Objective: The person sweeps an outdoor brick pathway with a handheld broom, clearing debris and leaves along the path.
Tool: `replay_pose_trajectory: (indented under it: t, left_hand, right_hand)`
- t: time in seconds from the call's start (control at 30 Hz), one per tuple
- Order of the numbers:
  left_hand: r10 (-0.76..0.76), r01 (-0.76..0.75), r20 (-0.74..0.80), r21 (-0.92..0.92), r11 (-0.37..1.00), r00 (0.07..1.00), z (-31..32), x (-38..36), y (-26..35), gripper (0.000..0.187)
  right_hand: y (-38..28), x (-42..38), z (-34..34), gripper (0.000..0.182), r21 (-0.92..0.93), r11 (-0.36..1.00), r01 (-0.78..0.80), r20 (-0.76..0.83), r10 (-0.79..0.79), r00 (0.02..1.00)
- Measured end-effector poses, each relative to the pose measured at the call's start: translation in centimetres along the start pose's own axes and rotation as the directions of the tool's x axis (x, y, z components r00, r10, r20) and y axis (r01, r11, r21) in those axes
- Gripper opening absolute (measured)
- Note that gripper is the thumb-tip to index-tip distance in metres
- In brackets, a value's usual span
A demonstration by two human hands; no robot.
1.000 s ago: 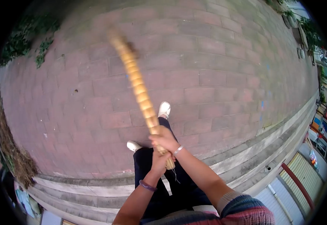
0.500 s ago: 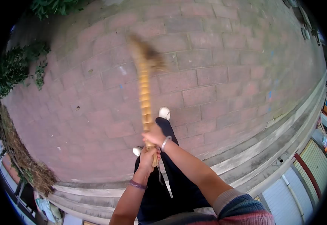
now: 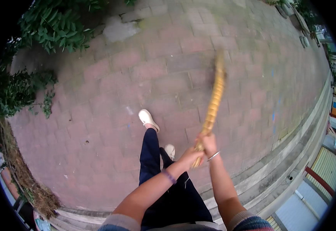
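A long, yellow, ridged handle slants up and right over the paving, its far end blurred with a dark patch behind it. My left hand wraps round the handle near its lower end, with a purple bracelet on the wrist. Just above it my right hand also grips the handle, below a silvery bangle. The handle's bottom tip shows just under my left hand. What the far end carries is too smeared to make out.
Reddish paving bricks spread around my feet. One pale shoe is forward, the other behind. Green leafy plants stand upper left, dry brush lower left. Concrete steps run along the right.
Both hands and the handle have swung to the right, and the handle now leans right. One foot has stepped forward at the left. The view has shifted, showing more plants at upper left.
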State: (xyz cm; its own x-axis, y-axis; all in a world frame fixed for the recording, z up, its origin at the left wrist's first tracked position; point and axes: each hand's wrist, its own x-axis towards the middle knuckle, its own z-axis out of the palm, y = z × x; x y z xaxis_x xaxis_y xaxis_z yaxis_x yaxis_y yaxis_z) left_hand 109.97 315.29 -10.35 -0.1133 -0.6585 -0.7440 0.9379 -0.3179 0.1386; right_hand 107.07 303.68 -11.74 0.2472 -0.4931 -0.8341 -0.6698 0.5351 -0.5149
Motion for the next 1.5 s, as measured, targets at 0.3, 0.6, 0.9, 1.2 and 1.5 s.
replay_pose_trajectory:
  t: [0.3,0.6,0.9,1.2,1.5]
  left_hand:
    - [0.051,-0.180,-0.388,-0.304,0.935,0.920,-12.8,-4.6,11.3,0.009]
    - [0.287,-0.599,-0.689,-0.263,0.756,0.665,-5.4,-7.7,17.8,0.015]
    - [-0.206,0.222,-0.084,0.323,0.920,0.975,0.8,6.5,29.1,0.011]
    - [0.044,-0.162,-0.593,-0.148,0.975,0.804,5.2,7.6,34.3,0.010]
    - [0.256,-0.314,-0.364,-0.109,0.943,0.895,16.4,13.3,39.3,0.015]
  right_hand:
    - [-5.4,6.1,20.3,0.010,-0.074,0.997,0.009,0.317,0.015,0.948]
    - [-13.5,3.2,25.2,0.016,-0.258,0.965,0.054,0.748,0.164,0.643]
    - [-21.4,12.1,7.5,0.010,0.440,0.887,-0.142,-0.086,0.199,0.976]
    - [-30.2,19.8,13.0,0.015,-0.205,0.976,-0.071,0.556,0.176,0.813]
    - [-40.9,21.6,3.2,0.031,0.047,0.996,-0.079,0.595,0.035,0.803]
